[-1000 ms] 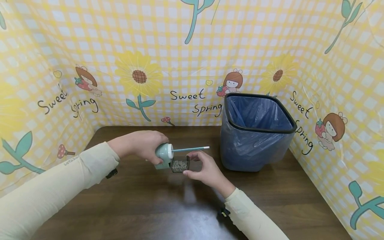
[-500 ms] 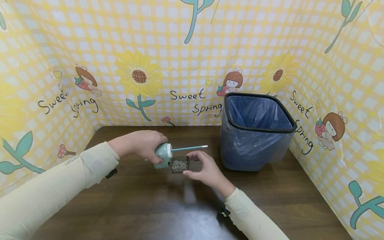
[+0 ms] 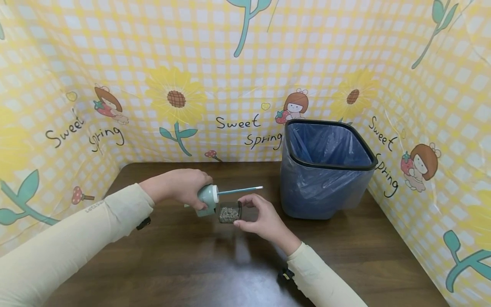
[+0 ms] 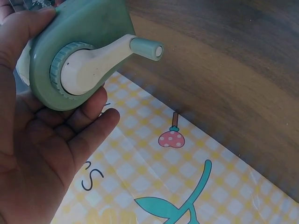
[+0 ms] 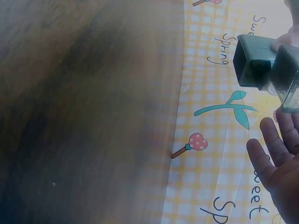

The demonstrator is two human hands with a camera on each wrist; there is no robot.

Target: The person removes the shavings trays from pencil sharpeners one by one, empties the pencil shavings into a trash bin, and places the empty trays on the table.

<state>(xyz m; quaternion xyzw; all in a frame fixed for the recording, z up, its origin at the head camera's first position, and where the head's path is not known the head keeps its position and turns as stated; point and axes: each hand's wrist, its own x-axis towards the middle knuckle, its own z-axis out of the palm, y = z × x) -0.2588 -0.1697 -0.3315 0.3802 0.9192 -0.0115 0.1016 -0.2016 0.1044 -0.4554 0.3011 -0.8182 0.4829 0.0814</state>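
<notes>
A mint-green crank pencil sharpener [image 3: 207, 199] is gripped by my left hand [image 3: 186, 186] above the table. Its cream crank handle [image 4: 96, 65] shows in the left wrist view, with the thumb and fingers around the green body. A light-blue pencil [image 3: 241, 190] sticks out of the sharpener's white front and points right. Just below the pencil, my right hand [image 3: 264, 218] pinches a clear, smoky shavings drawer [image 3: 229, 213] between thumb and fingers. Grey shavings lie inside it. The drawer sits close beside the sharpener's base; whether they touch I cannot tell.
A bin [image 3: 326, 183] with a black rim and a blue plastic liner stands at the back right of the brown wooden table [image 3: 184, 264]. A yellow checked cloth [image 3: 238, 85] with printed flowers surrounds the table at the back and sides.
The sharpener and pencil have shifted slightly left. The drawer stays almost in place in my right hand. The head view has turned a little.
</notes>
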